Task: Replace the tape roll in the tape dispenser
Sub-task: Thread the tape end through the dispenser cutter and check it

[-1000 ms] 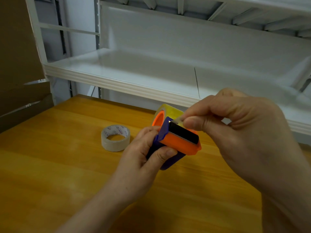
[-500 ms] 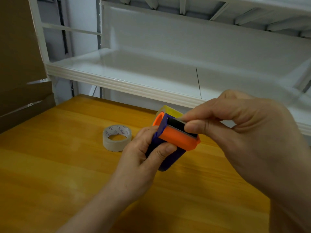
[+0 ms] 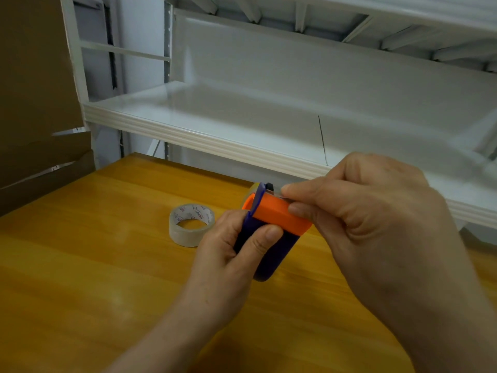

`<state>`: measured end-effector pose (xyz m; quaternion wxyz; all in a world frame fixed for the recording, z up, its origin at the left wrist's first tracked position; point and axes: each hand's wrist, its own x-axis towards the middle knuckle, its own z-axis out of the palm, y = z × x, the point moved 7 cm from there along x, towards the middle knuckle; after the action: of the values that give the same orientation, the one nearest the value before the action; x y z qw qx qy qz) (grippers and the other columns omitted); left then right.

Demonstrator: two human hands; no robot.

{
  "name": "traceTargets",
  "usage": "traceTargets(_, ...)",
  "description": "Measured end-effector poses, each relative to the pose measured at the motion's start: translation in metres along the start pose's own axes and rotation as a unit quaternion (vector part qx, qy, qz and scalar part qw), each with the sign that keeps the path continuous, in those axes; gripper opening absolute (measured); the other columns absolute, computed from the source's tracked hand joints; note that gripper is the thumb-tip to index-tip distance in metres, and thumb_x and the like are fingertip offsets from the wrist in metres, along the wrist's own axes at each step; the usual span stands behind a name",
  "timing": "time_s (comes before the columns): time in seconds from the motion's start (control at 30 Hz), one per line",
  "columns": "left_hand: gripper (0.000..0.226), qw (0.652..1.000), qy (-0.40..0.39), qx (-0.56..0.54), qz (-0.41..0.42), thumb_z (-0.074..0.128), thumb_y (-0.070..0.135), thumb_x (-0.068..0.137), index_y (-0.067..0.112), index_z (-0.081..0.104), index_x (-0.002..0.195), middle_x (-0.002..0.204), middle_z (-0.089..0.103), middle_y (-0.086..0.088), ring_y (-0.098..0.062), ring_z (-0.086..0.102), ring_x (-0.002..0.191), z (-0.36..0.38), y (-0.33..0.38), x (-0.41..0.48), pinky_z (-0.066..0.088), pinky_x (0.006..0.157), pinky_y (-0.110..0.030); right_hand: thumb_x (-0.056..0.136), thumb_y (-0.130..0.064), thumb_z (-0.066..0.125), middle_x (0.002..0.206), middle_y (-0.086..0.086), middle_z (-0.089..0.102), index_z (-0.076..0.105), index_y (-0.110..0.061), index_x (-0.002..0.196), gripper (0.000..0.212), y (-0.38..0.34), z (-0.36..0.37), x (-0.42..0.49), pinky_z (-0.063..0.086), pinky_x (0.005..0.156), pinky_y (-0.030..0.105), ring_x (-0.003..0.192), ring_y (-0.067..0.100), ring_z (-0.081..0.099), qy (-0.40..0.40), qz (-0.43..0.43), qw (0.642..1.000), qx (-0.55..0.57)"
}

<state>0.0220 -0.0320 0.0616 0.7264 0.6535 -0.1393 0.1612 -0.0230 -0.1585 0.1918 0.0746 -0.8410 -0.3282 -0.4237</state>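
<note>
**Wooden bench under white shelving: dispenser up in both hands**

Yellow-orange wooden table [image 3: 80,265] runs below a white metal shelf [image 3: 215,135]; brown cardboard [image 3: 35,103] stands at the left.

We note the tape dispenser [image 3: 279,219] held clear above the table near mid-frame. It has an orange cover over a dark blue body, and a yellowish roll [image 3: 251,191] shows at its far end.

Our left hand [image 3: 226,259] wraps the blue body from below, thumb pressed on the near face, fingers curled round the far side. Our right hand [image 3: 376,216] is closed to a fine pinch at the upper edge by the small black cutter, thumb on the orange cover, forefinger over the top. Whether a loose tape end sits in that pinch we cannot tell.

A second tape roll [image 3: 191,224], pale with print inside the core, lies flat on the table just left of the left hand, not touching it.

Handling, as we judge it:
- The dispenser looks light, hard plastic, smooth enough to slip. It is best held by the flat sides of the blue body, fingers off the cutter.
- The rolls look light, stiff at the core, and sticky at any free end. Take one by the rim.
</note>
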Motion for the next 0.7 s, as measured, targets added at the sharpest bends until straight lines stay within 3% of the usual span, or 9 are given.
traceTargets(0.1,0.037,1.000,0.008,0.001,-0.007,0.064,0.056,0.080,0.030,0.070,0.105,0.106,0.067,-0.005,-0.021,0.069,0.091,-0.001,-0.001,0.001,0.059,0.065,-0.031,0.078,-0.023,0.072,0.072,0.000,0.062,0.080,-0.020,0.100,0.023,-0.001,0.004,0.000,0.045,0.094,0.066,0.073,0.025,0.062,0.001,-0.011,1.000,-0.027)
traceTargets(0.2,0.038,1.000,0.016,-0.004,-0.016,0.063,0.057,0.079,0.028,0.071,0.103,0.106,0.067,-0.008,-0.023,0.069,0.089,-0.002,-0.001,0.000,0.059,0.065,-0.031,0.079,-0.024,0.070,0.075,0.001,0.061,0.079,-0.017,0.105,0.028,-0.002,0.010,0.000,0.043,0.075,0.039,0.077,0.018,0.050,0.002,-0.001,1.000,-0.026)
traceTargets(0.27,0.038,0.999,0.025,-0.005,-0.021,0.060,0.057,0.078,0.029,0.071,0.100,0.105,0.067,-0.010,-0.025,0.068,0.087,-0.004,-0.001,0.000,0.057,0.063,-0.029,0.080,-0.025,0.069,0.078,0.002,0.062,0.078,-0.016,0.108,0.032,-0.004,0.016,0.001,0.034,0.066,0.032,0.074,0.019,0.047,-0.006,0.007,1.000,-0.029)
traceTargets(0.47,0.040,0.999,0.042,0.025,-0.015,0.061,0.063,0.078,0.031,0.071,0.099,0.105,0.065,-0.011,-0.029,0.066,0.088,-0.006,-0.003,0.002,0.060,0.066,-0.037,0.081,-0.026,0.068,0.079,0.005,0.067,0.078,-0.011,0.109,0.033,-0.003,0.021,-0.002,0.038,0.073,0.036,0.072,0.029,0.062,0.013,0.023,0.999,-0.027)
traceTargets(0.7,0.039,0.997,0.062,0.042,-0.008,0.059,0.065,0.078,0.032,0.070,0.095,0.102,0.064,-0.010,-0.032,0.065,0.089,-0.010,-0.004,0.002,0.061,0.068,-0.050,0.083,-0.025,0.067,0.080,0.006,0.066,0.077,-0.009,0.112,0.034,-0.007,0.026,-0.002,0.044,0.072,0.038,0.073,0.029,0.061,0.020,0.015,0.999,-0.038)
